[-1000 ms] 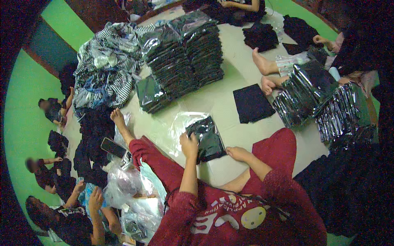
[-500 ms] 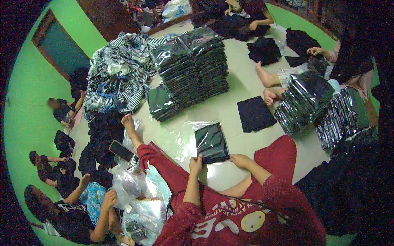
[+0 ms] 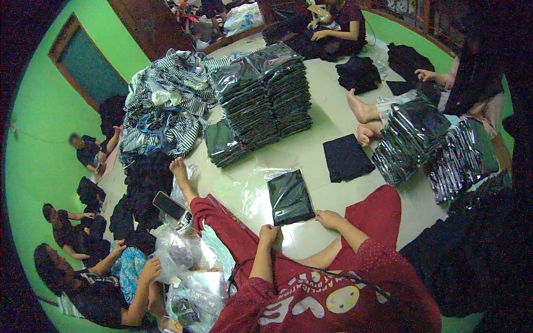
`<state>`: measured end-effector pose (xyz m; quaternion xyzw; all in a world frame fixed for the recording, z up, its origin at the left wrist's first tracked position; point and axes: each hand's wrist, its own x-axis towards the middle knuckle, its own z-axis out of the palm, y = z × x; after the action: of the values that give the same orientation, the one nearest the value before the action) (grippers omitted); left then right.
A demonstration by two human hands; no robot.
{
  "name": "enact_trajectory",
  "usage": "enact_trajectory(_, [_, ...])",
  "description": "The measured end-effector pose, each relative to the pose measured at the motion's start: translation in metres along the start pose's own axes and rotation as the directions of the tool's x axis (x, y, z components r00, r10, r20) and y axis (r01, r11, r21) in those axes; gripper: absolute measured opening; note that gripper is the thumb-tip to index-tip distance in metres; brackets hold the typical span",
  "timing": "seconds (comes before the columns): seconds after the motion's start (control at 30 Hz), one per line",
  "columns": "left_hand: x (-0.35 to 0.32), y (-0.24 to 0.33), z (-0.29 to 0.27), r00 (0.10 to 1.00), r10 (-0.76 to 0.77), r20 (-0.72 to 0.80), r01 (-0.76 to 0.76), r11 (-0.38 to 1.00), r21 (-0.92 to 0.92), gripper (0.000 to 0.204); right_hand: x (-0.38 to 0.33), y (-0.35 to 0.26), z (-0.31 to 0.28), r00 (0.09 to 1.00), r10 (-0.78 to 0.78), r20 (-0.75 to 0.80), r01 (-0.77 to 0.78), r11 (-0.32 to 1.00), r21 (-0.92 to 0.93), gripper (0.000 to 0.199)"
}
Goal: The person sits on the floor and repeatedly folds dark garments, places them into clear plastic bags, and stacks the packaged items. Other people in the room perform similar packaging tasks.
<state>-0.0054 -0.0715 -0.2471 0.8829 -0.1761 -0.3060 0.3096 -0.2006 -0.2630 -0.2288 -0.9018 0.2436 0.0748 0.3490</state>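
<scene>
In front of my crossed legs, a folded black garment (image 3: 290, 197) lies on the pale tiled floor inside a clear plastic sleeve. My left hand (image 3: 269, 235) is closed at the sleeve's near left corner, fingers pinched on the plastic edge. At the near right corner, my right hand (image 3: 330, 220) pinches the edge too. Loose clear plastic (image 3: 247, 186) spreads over the floor to the packet's left. Just beyond my right hand, an unbagged folded black garment (image 3: 348, 158) rests flat.
A tall stack of bagged black garments (image 3: 264, 102) stands ahead, beside a heap of striped cloth (image 3: 166, 105). More bagged stacks (image 3: 411, 136) lean at right, near a co-worker's feet (image 3: 363, 108). A phone (image 3: 169, 205) and plastic bags (image 3: 183, 250) lie left; another person (image 3: 78, 283) sits there.
My left hand has drawn back slightly from the garment's corner to the sleeve's near edge. The packet has shifted a little in view; my right hand keeps its corner.
</scene>
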Motion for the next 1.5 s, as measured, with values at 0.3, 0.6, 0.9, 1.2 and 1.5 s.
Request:
enact_trajectory(0.3, [-0.041,0.057,-0.058,0.963,0.021,0.267,0.120,0.858,-0.499,0.017,-0.016,-0.040,-0.046,0.981,-0.162,-0.106,0.182,0.958,0.220,0.027])
enact_trajectory(0.6, [-0.139,0.156,-0.151,0.804,0.547,0.235,-0.045,0.449,-0.892,0.012,-0.091,-0.100,-0.169,0.915,-0.290,-0.280,0.374,0.352,0.858,0.018])
enact_trajectory(0.9, [-0.105,0.190,-0.135,0.910,0.352,0.218,0.045,0.438,-0.898,0.011,-0.065,-0.097,-0.161,0.931,-0.163,-0.327,0.360,0.256,0.897,0.017])
enact_trajectory(1.2, [-0.059,0.093,-0.084,0.959,0.190,0.210,-0.022,0.790,-0.612,0.013,-0.015,-0.033,-0.064,0.896,-0.155,-0.417,0.366,0.790,0.493,0.025])
enact_trajectory(1.5, [-0.006,0.134,0.002,0.527,0.712,-0.465,-0.597,0.699,0.393,0.050,-0.020,-0.009,0.002,0.997,-0.036,0.065,0.040,0.997,-0.060,0.026])
